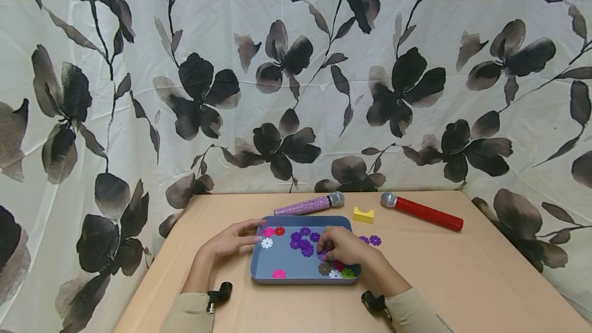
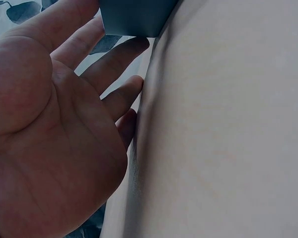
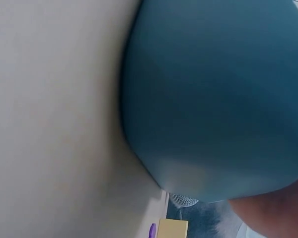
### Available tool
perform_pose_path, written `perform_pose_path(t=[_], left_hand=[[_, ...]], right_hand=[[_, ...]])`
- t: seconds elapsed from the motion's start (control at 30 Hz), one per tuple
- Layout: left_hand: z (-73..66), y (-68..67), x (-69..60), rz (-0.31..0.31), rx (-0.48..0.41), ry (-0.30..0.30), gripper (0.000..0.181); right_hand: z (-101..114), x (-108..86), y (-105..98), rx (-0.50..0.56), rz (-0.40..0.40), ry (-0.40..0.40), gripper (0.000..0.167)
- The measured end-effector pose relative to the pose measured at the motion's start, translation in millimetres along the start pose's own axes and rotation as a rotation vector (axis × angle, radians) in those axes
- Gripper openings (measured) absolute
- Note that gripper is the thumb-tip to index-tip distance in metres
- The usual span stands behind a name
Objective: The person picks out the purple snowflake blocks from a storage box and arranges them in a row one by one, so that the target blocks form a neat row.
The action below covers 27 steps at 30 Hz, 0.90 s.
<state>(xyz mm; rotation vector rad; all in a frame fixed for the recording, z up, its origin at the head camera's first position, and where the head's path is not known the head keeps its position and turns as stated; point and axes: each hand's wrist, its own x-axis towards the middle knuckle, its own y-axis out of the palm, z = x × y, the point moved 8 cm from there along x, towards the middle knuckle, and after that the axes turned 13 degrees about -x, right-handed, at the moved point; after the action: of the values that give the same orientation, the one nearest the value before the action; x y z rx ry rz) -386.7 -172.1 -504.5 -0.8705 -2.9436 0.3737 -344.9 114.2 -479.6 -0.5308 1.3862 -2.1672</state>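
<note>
A blue-grey tray [image 1: 282,261] lies on the table, holding small flower-shaped pieces. Purple flower pieces [image 1: 302,244] cluster at its middle. My left hand [image 1: 231,240] is at the tray's left rim, its fingers extended and touching the edge; the left wrist view shows the open palm [image 2: 54,129] beside the tray's corner [image 2: 136,17]. Over the right half of the tray, my right hand [image 1: 344,246] has its fingers bent down, pinching a purple flower piece [image 1: 321,255]. In the right wrist view the tray's outer wall [image 3: 213,99] hides the fingertips.
Pink [image 1: 269,232], red [image 1: 279,231] and white [image 1: 266,243] pieces lie at the tray's left; mixed colours [image 1: 325,269] sit front right. Behind are a purple glittery microphone [image 1: 305,206], a yellow block [image 1: 363,216] and a red microphone [image 1: 427,213]. Purple pieces [image 1: 375,240] lie right of the tray.
</note>
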Motion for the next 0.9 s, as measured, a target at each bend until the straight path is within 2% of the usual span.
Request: perform_pose_path(t=[0.4,0.57,0.9], left_hand=[[1.0,-0.4,0.8,0.002,0.001,0.001,0.055],[1.4,0.0,0.7,0.006,-0.002,0.002,0.055],[1.6,0.2,0.2,0.004,0.006,-0.003,0.055]], right_hand=[[-6.6,0.9,-4.5,0.048,0.0,-0.007,0.014],[-8.4,-0.9,-11.3,0.086,-0.017,0.016,0.016],[-25.0,-12.7,-34.3,0.132,-0.136,0.089,0.02]])
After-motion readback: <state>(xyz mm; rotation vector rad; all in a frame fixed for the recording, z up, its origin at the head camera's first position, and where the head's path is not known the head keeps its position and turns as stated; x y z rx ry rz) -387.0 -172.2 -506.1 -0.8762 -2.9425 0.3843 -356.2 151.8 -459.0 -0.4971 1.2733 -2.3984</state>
